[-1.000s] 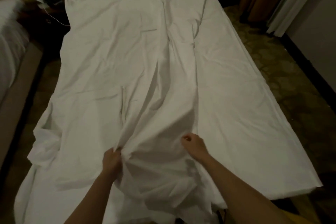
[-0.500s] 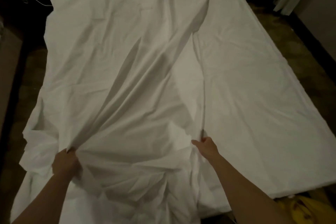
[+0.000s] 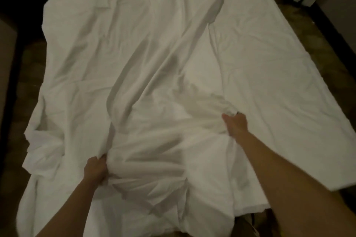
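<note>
Left hand (image 3: 95, 169) at 7 o'clock and right hand (image 3: 236, 124) at 4 o'clock, apart, each fist bunching the white sheet (image 3: 134, 44). My right has pushed forward since half a second ago. The taut ridge has slackened over the bed (image 3: 279, 92), so creases remain and more pulling is likely needed.

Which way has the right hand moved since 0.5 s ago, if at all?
Yes: right hand, gripping the sheet, moved away from the mattress foot edge.
</note>
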The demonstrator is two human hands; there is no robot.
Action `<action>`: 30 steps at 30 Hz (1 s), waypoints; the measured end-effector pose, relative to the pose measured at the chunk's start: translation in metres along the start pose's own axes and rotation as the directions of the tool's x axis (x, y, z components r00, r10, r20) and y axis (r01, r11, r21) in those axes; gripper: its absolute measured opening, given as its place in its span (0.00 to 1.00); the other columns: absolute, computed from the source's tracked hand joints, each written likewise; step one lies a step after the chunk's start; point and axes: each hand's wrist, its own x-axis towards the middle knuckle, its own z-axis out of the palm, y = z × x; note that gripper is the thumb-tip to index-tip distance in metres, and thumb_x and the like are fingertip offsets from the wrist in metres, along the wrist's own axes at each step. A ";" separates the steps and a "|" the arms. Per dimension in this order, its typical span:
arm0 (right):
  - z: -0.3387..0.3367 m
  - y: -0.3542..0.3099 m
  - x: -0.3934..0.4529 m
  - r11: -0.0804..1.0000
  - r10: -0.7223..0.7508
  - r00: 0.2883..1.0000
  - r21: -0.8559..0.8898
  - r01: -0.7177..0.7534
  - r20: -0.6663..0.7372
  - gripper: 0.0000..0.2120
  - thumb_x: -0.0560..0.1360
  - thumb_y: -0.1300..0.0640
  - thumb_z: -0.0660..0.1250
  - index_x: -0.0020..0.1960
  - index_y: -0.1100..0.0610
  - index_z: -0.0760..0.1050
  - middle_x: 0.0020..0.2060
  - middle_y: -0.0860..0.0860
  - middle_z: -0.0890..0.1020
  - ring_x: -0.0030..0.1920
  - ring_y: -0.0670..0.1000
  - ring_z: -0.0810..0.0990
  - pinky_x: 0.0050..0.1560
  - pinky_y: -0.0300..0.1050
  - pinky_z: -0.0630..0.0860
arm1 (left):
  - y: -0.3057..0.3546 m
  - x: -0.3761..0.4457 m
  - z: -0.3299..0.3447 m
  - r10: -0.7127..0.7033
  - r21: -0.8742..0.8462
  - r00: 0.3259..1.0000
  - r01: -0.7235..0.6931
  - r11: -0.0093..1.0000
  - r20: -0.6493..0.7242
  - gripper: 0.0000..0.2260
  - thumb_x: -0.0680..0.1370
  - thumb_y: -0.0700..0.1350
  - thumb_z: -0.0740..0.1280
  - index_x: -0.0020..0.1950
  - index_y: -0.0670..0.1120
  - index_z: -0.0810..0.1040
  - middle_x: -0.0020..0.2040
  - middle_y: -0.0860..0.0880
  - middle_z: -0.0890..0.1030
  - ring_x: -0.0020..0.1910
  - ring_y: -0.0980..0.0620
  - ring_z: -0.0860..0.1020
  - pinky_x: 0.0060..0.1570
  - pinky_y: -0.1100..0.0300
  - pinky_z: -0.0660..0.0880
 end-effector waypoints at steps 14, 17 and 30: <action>-0.131 0.000 0.054 0.981 0.111 0.939 0.117 -0.156 0.327 0.19 0.68 0.48 0.74 0.54 0.56 0.78 0.42 0.53 0.80 0.41 0.51 0.77 0.40 0.40 0.74 | 0.034 -0.082 0.093 -0.055 -0.317 0.945 0.163 0.934 0.323 0.13 0.75 0.40 0.67 0.58 0.37 0.75 0.46 0.39 0.77 0.40 0.43 0.74 0.42 0.51 0.73; -0.125 0.066 0.048 0.953 0.298 0.846 -0.188 -0.237 0.441 0.32 0.61 0.46 0.79 0.61 0.56 0.76 0.39 0.52 0.77 0.39 0.51 0.73 0.45 0.44 0.69 | 0.006 -0.102 0.118 -0.130 -0.292 0.903 0.265 0.919 0.410 0.09 0.74 0.39 0.67 0.54 0.41 0.73 0.49 0.42 0.74 0.45 0.45 0.74 0.43 0.53 0.73; -0.192 0.094 0.055 0.998 -0.045 0.996 0.037 0.048 -0.083 0.18 0.76 0.58 0.68 0.59 0.70 0.76 0.54 0.64 0.80 0.52 0.58 0.79 0.46 0.46 0.69 | -0.003 -0.137 0.115 0.021 -0.424 0.988 -0.085 0.901 -0.154 0.13 0.81 0.41 0.59 0.62 0.36 0.74 0.53 0.38 0.77 0.51 0.41 0.75 0.50 0.47 0.73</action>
